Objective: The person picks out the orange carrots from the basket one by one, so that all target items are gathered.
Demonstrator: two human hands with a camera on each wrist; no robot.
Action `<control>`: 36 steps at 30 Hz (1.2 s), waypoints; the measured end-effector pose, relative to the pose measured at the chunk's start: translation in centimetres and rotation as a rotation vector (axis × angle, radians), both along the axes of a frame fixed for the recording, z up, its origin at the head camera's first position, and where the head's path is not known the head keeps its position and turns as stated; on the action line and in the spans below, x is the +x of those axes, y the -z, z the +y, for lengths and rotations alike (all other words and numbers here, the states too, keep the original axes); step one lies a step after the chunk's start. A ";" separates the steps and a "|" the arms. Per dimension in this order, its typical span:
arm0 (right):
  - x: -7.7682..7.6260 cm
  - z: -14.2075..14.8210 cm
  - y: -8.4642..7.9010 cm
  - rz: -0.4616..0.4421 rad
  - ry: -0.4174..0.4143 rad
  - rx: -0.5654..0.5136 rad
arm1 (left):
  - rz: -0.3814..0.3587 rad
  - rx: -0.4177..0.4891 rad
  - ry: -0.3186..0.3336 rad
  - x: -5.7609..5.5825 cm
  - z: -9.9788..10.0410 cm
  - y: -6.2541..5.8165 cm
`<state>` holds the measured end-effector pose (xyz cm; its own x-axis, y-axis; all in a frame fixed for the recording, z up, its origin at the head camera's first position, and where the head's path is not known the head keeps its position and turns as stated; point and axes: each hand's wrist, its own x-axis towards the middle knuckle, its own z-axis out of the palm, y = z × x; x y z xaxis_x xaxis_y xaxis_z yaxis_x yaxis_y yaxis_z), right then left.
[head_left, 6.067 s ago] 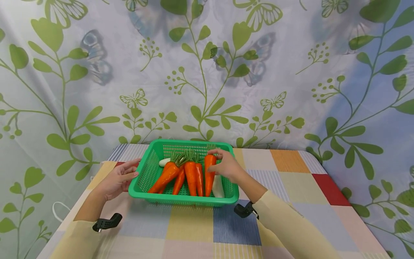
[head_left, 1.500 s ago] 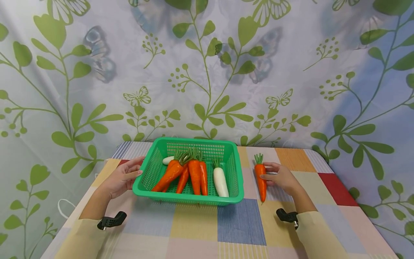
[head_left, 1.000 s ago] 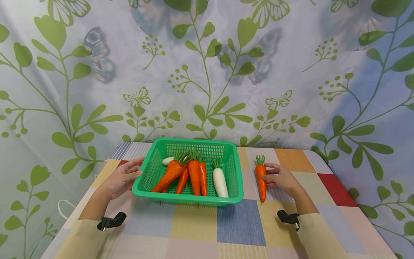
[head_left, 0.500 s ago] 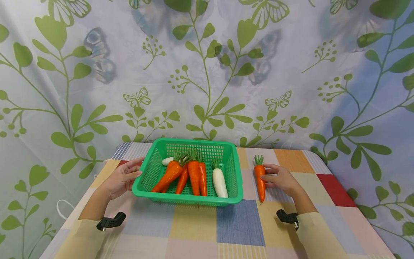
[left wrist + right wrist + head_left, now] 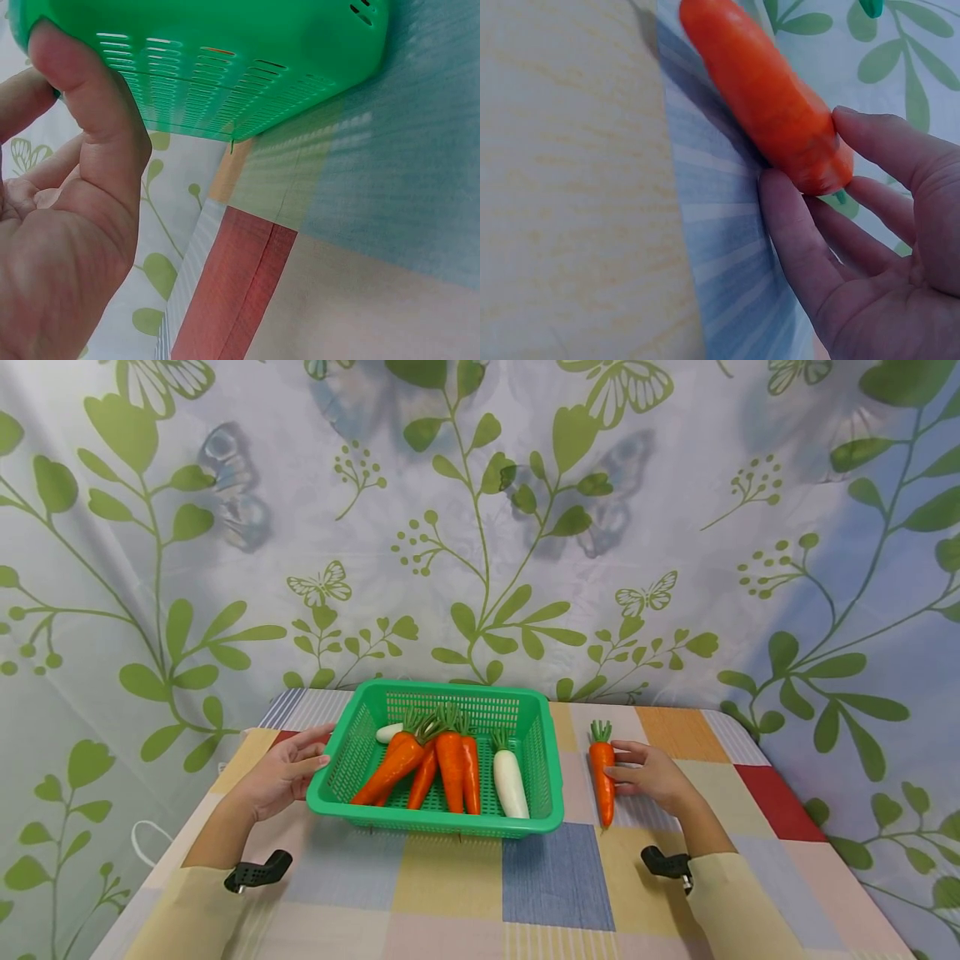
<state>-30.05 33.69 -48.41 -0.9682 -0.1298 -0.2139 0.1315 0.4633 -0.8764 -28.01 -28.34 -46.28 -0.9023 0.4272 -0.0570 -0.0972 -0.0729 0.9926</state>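
Note:
At the left side of a green plastic basket [image 5: 435,824], my left hand [image 5: 276,777] touches the rim with thumb and fingertips. The left wrist view shows the thumb [image 5: 79,82] against the basket's outer wall. Several orange carrots [image 5: 450,768] with green stems lie inside, beside a white radish [image 5: 511,783] on the right. A small white end [image 5: 387,733] of another vegetable shows behind the carrots, the remainder hidden. To the right of the basket, my right hand [image 5: 652,774] pinches a single carrot [image 5: 602,781] lying on the tablecloth, stem pointing away. Its fingertips straddle the thick end in the right wrist view.
A patchwork tablecloth [image 5: 450,927] covers the table, whose far edge meets a leaf-and-butterfly curtain [image 5: 480,527]. A white cable [image 5: 142,843] loops at the left edge. Black wrist cameras [image 5: 258,871] sit on both forearms.
Six seconds ago my right hand was on a carrot in the basket; that carrot now lies on the cloth to the right, uncovering the radish. Over the last second, almost nothing moves.

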 end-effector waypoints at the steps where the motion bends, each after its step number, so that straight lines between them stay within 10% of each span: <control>1: 0.0 0.0 0.0 0.000 0.001 0.001 | 0.000 0.000 0.000 0.0 0.0 0.0; 25: 0.2 0.1 -0.6 0.020 0.029 0.084 | 0.001 0.014 0.010 0.1 0.0 0.0; 36: 0.8 -0.5 -3.2 0.191 0.010 0.174 | -0.008 0.011 0.015 0.2 0.2 -0.3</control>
